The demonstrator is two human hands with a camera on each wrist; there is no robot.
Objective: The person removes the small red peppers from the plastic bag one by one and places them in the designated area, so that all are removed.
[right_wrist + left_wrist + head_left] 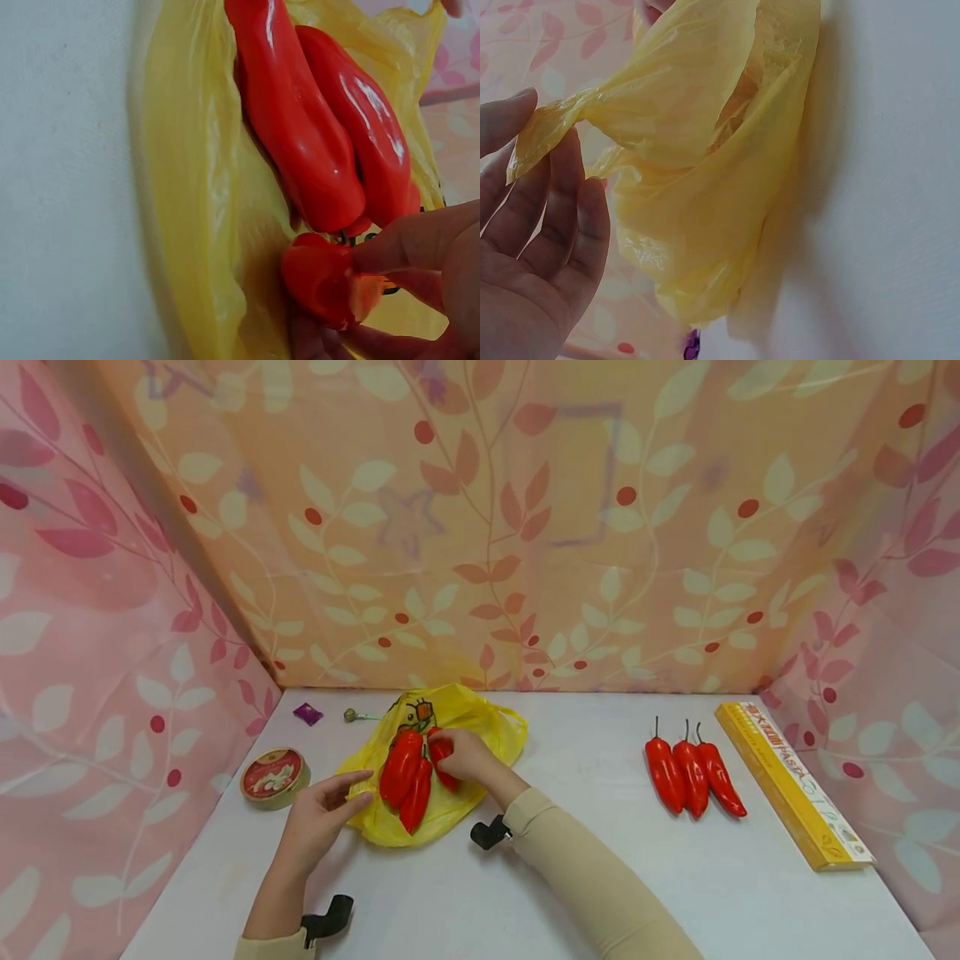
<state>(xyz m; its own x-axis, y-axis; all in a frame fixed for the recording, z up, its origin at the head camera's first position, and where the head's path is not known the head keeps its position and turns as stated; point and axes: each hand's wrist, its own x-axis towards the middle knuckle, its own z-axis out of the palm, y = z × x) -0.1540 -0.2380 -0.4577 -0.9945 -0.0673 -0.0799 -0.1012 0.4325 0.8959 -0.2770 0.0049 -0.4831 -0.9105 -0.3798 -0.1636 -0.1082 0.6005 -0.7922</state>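
Under right hand (pixel 420 277): red pepper (pixel 322 281) pinched, wrist view only.

Two bare hands, no rings, no gloves. Right arm (pixel 592 877): long beige sleeve, close-fitting, soft knit look, cuff ending just at the wrist. Left arm (pixel 273 906): forearm mostly bare, with a beige sleeve edge (pixel 273 947) only at the near margin. Each wrist carries a small black mount: one by the right cuff (pixel 489 832), one by the left sleeve edge (pixel 327 919). Both are matte, rounded and stubby. Fingernails short, unpainted.
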